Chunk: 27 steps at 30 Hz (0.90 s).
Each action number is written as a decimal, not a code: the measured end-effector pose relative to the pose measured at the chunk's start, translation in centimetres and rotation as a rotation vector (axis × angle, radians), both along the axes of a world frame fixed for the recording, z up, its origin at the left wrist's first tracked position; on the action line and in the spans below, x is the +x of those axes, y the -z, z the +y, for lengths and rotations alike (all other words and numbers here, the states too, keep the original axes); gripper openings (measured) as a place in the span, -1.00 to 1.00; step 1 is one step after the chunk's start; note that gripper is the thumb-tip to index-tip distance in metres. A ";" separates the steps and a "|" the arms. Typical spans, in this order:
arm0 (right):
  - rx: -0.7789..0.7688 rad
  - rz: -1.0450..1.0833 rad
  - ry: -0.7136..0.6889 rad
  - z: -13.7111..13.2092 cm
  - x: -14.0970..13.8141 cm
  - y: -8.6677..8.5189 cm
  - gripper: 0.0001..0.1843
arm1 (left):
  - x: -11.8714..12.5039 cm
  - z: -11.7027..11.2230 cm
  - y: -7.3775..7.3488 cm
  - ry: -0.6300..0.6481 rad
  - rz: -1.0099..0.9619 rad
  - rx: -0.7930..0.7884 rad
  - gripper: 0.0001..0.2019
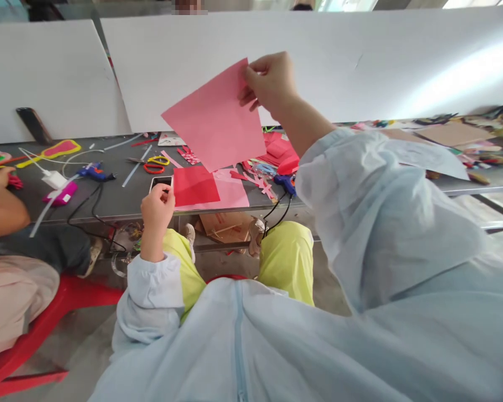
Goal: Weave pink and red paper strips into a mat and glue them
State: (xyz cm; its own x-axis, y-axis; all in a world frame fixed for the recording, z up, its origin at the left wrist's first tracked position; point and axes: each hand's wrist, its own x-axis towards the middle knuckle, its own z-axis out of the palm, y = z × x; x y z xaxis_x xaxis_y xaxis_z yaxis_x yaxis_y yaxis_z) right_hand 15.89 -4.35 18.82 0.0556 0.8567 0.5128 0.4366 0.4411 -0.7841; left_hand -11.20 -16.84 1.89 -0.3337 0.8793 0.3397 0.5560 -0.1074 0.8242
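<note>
My right hand (273, 84) is raised above the table, its thumb and fingers pinching the upper right corner of a pink sheet of paper (222, 114). The sheet hangs tilted in the air. Lower down, my left hand (158, 207) is at the table's front edge with its fingers curled together; whatever may be in them is hidden. Right behind it lies a white-rimmed phone-like device (163, 181), partly covered by the fingers. Beside that hand a red sheet (196, 186) rests on a lighter pink sheet (235, 192).
Orange-and-yellow scissors (156, 163) lie left of the papers. Blue glue guns (285, 183) with black cords sit on the dark table (126, 204). Pink scraps (280, 151) are piled behind. White boards (318, 61) stand along the back. Another person's arm (0, 204) is at left.
</note>
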 end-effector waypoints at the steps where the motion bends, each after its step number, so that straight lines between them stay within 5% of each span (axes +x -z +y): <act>1: 0.001 0.006 -0.024 -0.1 0.0 0.4 -0.67 | 0.2 -0.1 0.1 0.020 -0.034 -0.008 -0.95; 6: -0.002 0.145 -0.144 0.7 0.6 2.9 -0.74 | 2.3 1.8 0.6 0.272 -0.345 -0.157 -0.82; 11: 0.023 0.229 -0.179 1.5 1.7 4.2 -0.69 | 4.7 6.6 -0.1 0.485 -0.653 -0.265 -0.53; 14: 0.043 0.230 -0.180 1.4 2.4 4.3 -0.69 | 5.3 9.3 -0.8 0.556 -0.995 -0.283 -0.56; 18: 0.074 0.249 -0.193 1.1 3.2 4.3 -0.79 | 5.5 11.9 -1.7 0.640 -0.965 -0.271 -0.55; 22: 0.068 0.257 -0.233 0.7 3.9 5.2 -0.85 | 4.9 13.0 -1.9 0.565 -0.889 -0.209 -0.54; 27: -0.055 0.240 -0.295 -0.1 5.3 9.5 -0.81 | 2.6 12.0 -1.7 0.450 -0.667 -0.237 -0.51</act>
State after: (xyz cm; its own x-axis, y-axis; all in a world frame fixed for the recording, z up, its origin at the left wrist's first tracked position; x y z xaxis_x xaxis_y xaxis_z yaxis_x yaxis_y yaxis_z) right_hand 21.22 -4.45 9.35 -0.0843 0.8798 0.4678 0.0988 0.4746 -0.8746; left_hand -8.62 -4.81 3.62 0.0008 0.9999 -0.0147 -0.1103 0.0147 0.9938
